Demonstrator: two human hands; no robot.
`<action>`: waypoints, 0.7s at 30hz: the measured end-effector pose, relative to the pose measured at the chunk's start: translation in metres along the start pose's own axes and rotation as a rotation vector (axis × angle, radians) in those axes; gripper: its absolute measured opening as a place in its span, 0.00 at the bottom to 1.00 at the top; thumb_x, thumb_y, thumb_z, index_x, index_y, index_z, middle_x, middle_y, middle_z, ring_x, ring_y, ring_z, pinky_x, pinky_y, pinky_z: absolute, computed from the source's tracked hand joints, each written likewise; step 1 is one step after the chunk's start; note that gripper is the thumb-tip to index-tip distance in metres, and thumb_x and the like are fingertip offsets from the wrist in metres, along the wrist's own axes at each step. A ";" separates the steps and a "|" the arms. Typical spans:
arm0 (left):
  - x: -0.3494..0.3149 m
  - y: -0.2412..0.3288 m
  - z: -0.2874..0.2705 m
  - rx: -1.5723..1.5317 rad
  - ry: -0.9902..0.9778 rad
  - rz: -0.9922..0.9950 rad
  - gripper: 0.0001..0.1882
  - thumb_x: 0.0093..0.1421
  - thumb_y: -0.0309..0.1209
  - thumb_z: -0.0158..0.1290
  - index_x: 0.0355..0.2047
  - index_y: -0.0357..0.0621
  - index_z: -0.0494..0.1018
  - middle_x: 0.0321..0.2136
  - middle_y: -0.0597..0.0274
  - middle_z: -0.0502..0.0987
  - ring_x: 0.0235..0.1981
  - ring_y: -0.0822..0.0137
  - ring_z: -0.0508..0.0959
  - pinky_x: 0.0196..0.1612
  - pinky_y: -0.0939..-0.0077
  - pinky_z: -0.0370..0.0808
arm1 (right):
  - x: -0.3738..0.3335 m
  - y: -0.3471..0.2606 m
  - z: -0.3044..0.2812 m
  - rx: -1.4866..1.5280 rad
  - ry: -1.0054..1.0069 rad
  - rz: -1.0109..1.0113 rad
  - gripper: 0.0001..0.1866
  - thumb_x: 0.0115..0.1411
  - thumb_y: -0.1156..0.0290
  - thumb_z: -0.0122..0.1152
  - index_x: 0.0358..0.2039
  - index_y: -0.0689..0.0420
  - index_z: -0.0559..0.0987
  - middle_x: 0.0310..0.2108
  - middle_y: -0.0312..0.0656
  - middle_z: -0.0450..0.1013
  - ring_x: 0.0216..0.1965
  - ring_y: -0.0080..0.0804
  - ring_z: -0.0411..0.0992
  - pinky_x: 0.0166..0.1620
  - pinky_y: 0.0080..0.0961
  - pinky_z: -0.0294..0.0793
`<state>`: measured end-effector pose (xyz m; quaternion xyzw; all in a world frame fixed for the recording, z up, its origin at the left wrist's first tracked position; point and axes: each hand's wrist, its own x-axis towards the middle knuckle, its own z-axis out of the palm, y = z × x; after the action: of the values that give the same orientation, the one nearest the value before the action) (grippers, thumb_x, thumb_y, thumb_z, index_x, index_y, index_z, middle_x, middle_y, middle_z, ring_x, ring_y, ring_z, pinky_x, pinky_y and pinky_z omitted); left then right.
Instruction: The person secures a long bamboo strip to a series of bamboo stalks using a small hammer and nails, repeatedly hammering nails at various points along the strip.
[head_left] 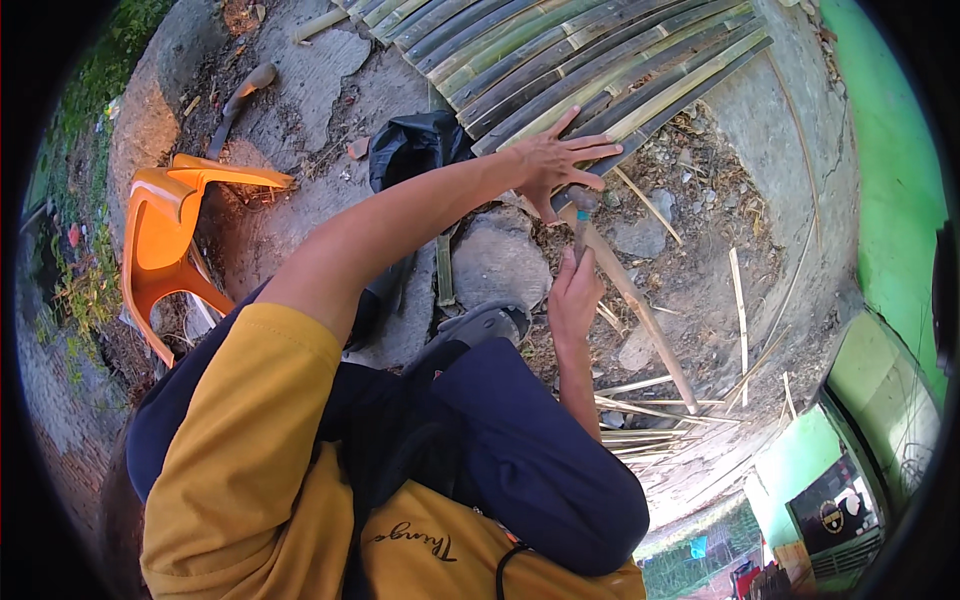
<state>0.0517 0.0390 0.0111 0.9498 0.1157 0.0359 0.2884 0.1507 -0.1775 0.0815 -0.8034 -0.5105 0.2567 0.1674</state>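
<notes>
The bamboo slats [575, 65] look largely laid side by side, fastening unclear, with the left hand [548, 165] spread on them and the right hand [575, 290] gripping a hammer-like tool [582, 212]

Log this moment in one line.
Left hand: spread over bamboo slats | right hand: gripping hammer-like tool | nearby: black bag, orange chair

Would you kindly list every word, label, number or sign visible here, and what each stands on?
Yellow shirt: dark script lettering on the front, upside down in this view; I won't copy its wording.
Dark panel, lower right: a round emblem; any lettering there is too small to read.
Bamboo slats: no lettering that I can see.
</notes>
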 end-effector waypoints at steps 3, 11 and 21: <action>-0.005 -0.004 0.005 0.046 0.021 -0.002 0.51 0.33 0.57 0.72 0.63 0.70 0.72 0.79 0.63 0.42 0.79 0.61 0.44 0.74 0.22 0.27 | -0.003 -0.022 -0.014 0.078 0.072 -0.009 0.14 0.75 0.64 0.50 0.45 0.64 0.72 0.24 0.65 0.73 0.28 0.68 0.75 0.29 0.57 0.67; -0.002 0.003 0.003 -0.042 0.074 0.023 0.46 0.36 0.57 0.73 0.59 0.68 0.75 0.78 0.63 0.44 0.79 0.60 0.44 0.73 0.21 0.28 | 0.002 -0.015 -0.013 0.050 0.043 0.018 0.12 0.74 0.68 0.52 0.46 0.65 0.73 0.25 0.64 0.75 0.29 0.67 0.77 0.28 0.54 0.69; 0.005 0.001 -0.001 0.012 0.039 0.011 0.50 0.33 0.60 0.72 0.61 0.70 0.74 0.79 0.63 0.43 0.79 0.60 0.43 0.73 0.22 0.27 | -0.011 0.012 0.003 0.063 0.126 0.023 0.12 0.75 0.66 0.51 0.43 0.65 0.72 0.24 0.63 0.72 0.27 0.68 0.73 0.30 0.54 0.65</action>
<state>0.0566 0.0403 0.0126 0.9513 0.1164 0.0554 0.2799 0.1543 -0.1928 0.0751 -0.8180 -0.4815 0.2237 0.2215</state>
